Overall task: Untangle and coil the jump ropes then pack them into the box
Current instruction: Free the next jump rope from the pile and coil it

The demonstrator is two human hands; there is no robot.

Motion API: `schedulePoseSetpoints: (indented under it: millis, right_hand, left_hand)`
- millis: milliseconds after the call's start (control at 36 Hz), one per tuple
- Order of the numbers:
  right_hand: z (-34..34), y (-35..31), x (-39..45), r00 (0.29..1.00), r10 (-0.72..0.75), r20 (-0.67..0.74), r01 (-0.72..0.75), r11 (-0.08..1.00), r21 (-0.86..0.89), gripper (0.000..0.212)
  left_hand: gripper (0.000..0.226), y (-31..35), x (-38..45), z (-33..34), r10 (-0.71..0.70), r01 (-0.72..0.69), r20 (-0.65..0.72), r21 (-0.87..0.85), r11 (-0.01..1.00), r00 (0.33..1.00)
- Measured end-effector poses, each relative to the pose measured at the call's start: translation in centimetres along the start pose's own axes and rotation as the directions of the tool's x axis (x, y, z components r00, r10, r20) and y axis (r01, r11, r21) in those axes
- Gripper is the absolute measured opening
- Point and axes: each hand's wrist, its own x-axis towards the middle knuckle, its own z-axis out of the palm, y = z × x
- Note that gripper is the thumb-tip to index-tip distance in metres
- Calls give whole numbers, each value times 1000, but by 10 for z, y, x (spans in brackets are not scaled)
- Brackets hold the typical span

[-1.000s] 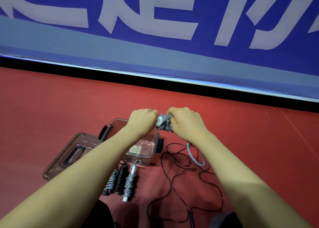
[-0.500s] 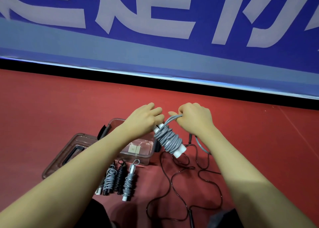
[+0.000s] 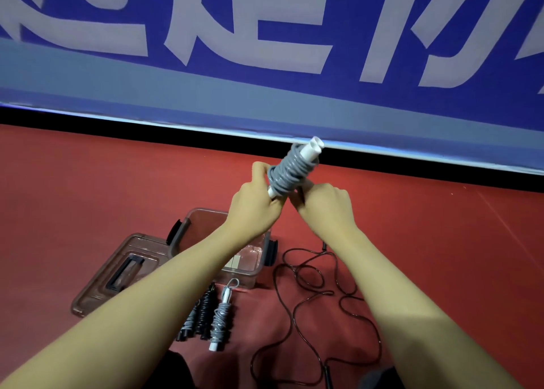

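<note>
Left hand point(image 3: 255, 204): curled round the lower white handle end of the grey rope bundle point(image 3: 290, 172), thumb up along the coils.
Right hand point(image 3: 325, 204): fingers curled and tucked in against the bundle's lower right side, seemingly pinching the cord there; the exact contact is hidden behind the knuckles.
Grey rope bundle: smooth grey cord wound in tight rounds about two white tube-shaped handles, held in the air and tilted up to the right, its far ends showing as two round white tips.
Box point(image 3: 250, 266): clear plastic tub with rounded corners and black side latches, on the red floor point(image 3: 88, 182) below the left forearm, which hides part of it.
Lid point(image 3: 117, 274): tinted clear plastic, flat, with a black rectangular handle recess, lying just left of the box.
Coiled ropes point(image 3: 206, 312): three finished bundles side by side near the box's near edge, one grey and white, one black, one grey with black ends.
Loose black rope point(image 3: 309, 288): thin glossy cord lying in open loops on the floor right of the box.
Banner point(image 3: 265, 50): blue, with large pale characters, along the far edge of the floor.
</note>
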Motion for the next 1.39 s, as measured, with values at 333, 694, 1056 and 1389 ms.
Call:
schedulePoseSetpoints:
  millis: [333,694,1056,1389]
  right_hand:
    - [6,-7,-6,946,-208,247,174,973,154,25]
    - [-3,-16,-12,877,-373,302,346,927,142,19]
    - [1,-14,-9,962,-273,29,267,955,130,29]
    - [9,-13,-12,980,-161,121,75,850,521,36]
  left_hand:
    - [30,-10,9,11,-236,239,-44,278,930,971]
    - [45,-28,10,12,-250,18,146,832,555,957]
    - [44,-48,19,-2,250,-431,351,740,517,903]
    - [12,-47,22,-11,505,-538,311,741,401,805]
